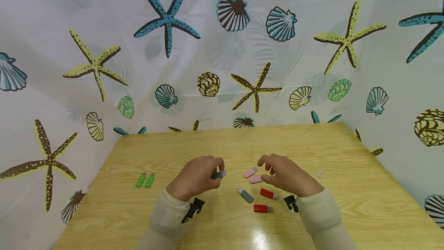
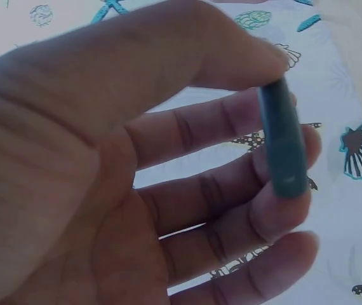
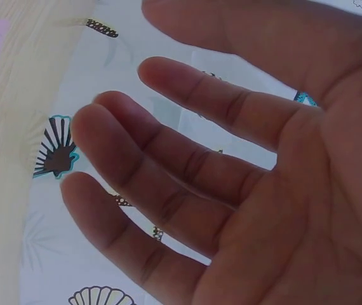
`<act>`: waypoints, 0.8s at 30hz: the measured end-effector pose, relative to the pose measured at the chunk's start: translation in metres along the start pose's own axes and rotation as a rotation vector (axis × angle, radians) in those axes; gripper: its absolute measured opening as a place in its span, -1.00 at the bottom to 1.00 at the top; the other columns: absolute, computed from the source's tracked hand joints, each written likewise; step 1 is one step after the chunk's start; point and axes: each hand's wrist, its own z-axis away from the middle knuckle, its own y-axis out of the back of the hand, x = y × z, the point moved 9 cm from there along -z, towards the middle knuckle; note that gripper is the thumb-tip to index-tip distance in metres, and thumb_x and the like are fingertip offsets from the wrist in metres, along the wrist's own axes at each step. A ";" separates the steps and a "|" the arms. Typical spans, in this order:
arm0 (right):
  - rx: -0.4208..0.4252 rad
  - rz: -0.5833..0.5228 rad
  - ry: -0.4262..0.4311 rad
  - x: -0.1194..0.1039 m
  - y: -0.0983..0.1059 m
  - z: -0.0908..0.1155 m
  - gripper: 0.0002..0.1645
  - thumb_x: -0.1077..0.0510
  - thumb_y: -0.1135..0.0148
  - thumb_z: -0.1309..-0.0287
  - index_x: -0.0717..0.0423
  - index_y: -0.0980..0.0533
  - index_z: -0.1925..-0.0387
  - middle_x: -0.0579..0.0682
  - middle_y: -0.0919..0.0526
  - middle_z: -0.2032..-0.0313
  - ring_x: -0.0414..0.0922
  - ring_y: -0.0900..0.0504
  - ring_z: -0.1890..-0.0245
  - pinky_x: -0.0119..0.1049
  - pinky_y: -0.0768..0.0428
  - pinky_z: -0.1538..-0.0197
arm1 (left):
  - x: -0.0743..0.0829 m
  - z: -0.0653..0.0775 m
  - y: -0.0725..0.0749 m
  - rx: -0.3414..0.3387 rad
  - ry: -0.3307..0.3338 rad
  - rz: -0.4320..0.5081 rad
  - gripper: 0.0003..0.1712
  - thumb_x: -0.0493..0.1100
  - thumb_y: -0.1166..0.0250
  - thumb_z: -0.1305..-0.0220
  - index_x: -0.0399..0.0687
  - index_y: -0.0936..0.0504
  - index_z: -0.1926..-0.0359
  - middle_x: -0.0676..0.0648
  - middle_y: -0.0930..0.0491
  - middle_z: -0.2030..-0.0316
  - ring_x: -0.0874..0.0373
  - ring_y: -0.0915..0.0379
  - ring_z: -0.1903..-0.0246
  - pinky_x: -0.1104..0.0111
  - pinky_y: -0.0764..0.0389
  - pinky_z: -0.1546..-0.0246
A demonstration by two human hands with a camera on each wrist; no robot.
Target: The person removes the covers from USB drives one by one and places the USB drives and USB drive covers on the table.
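My left hand (image 1: 198,176) is raised over the middle of the table and pinches a dark grey USB stick (image 1: 217,175) between thumb and fingers, its metal plug pointing right. In the left wrist view the same USB stick (image 2: 284,140) stands almost upright between thumb and fingertips. My right hand (image 1: 285,176) holds nothing, its fingers loosely bent, as the right wrist view shows. It hovers beside two pink USB sticks (image 1: 250,172), partly covering the nearer one. A second grey USB stick (image 1: 246,195) and two red USB sticks (image 1: 261,208) lie between the hands.
Two green USB sticks (image 1: 149,180) lie side by side on the left of the wooden table (image 1: 114,211). A small clear object (image 1: 319,173) lies right of the right hand. Behind the table hangs a white cloth (image 1: 222,53) printed with starfish and shells.
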 end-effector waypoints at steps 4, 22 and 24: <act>0.001 -0.010 0.010 -0.006 0.002 0.002 -0.70 0.16 -0.33 -0.14 0.07 -0.52 0.08 -0.05 -0.55 0.28 -0.15 -0.49 0.33 -0.22 -0.54 0.27 | 0.006 0.000 0.005 0.007 -0.002 0.026 -0.86 -0.20 -0.35 -0.09 0.02 -0.66 0.26 0.12 -0.52 0.50 0.30 -0.34 0.58 0.44 -0.40 0.58; 0.022 -0.023 0.215 -0.055 0.011 0.015 -0.81 0.09 -0.28 -0.21 -0.03 -0.55 0.13 -0.19 -0.59 0.21 -0.23 -0.54 0.26 -0.24 -0.59 0.19 | 0.041 0.003 0.020 0.018 -0.090 0.053 -0.80 -0.11 -0.37 -0.17 0.01 -0.68 0.17 0.11 -0.55 0.41 0.31 -0.40 0.45 0.44 -0.51 0.46; 0.023 -0.007 0.235 -0.061 0.011 0.016 -0.79 0.10 -0.30 -0.19 -0.01 -0.55 0.13 -0.17 -0.59 0.21 -0.24 -0.56 0.27 -0.25 -0.61 0.19 | 0.042 0.003 0.020 0.019 -0.096 0.047 -0.78 -0.10 -0.37 -0.17 -0.01 -0.66 0.16 0.11 -0.56 0.41 0.29 -0.41 0.44 0.43 -0.51 0.45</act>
